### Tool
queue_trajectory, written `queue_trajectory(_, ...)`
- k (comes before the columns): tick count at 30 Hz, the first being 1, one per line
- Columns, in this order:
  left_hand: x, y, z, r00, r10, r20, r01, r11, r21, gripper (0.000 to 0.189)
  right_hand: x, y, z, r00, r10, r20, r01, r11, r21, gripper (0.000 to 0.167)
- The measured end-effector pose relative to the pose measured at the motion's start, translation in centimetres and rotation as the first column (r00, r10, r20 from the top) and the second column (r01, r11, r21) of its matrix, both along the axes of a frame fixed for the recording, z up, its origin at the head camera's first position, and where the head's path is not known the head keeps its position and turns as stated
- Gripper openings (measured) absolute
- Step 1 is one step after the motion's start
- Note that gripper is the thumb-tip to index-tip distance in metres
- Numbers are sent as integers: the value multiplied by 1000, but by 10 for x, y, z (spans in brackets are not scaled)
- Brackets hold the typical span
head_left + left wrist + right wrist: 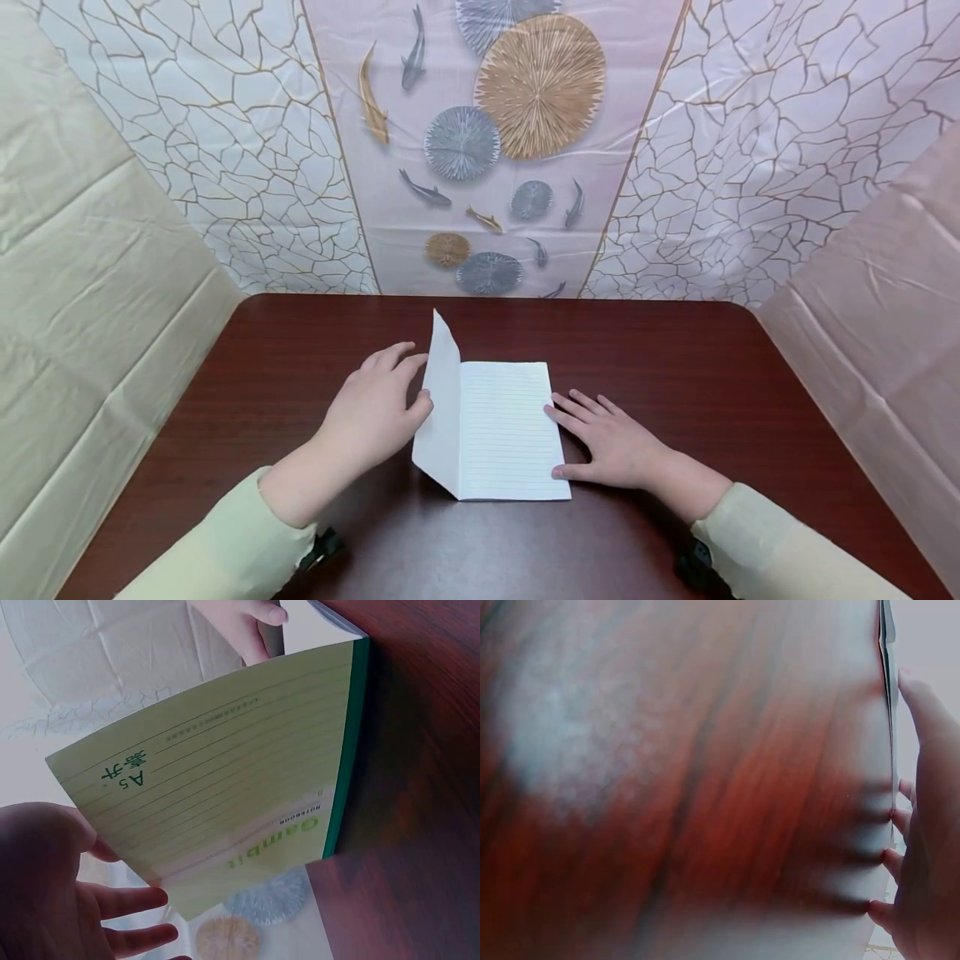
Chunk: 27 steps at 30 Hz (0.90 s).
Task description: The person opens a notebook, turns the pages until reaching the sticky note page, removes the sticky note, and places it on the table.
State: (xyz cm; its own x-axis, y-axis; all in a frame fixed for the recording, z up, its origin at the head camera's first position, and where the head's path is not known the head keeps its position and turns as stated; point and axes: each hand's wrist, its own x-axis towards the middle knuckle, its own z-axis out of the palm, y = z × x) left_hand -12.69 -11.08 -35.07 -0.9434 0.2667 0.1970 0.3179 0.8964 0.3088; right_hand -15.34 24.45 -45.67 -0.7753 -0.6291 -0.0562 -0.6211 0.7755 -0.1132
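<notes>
A lined notebook (510, 433) lies open on the table, its white ruled page facing up. Its cover (225, 780), yellow-green with a dark green spine and printed "Gambit" and "A5", stands raised along the left side. At the cover's outer edge is my left hand (375, 408), fingers spread and relaxed. The left thumb reaches the inner side, while the other fingers stay at the outer side. My right hand (615, 442) rests flat, its index fingertip and thumb on the page's right edge and its other fingers spread over the table.
The dark red-brown wooden table (645, 350) carries the notebook. Behind it hangs a patterned cloth (465, 250) with fish and round motifs, and plain pale cloth (97, 275) lines the sides. A black strap (322, 550) shows at the left sleeve.
</notes>
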Motion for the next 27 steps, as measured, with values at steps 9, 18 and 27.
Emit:
queue_trajectory(9, 0, -18, -4, 998, 50, 33, -47, 995, -86, 63, 1, 1, 0, 1000, -5, 13, 5, 1000, 7, 93)
queue_trajectory(18, 0, -31, -14, 997, 71, 23, -65, 982, -175, 72, 1, 2, 1, 1000, -7, 14, 6, 1000, 19, 94)
queue_trajectory(27, -1, -33, -42, 990, 57, 126, -19, 959, -284, 72, 1, 1, 1, 1000, -4, 3, 3, 1000, 8, 94)
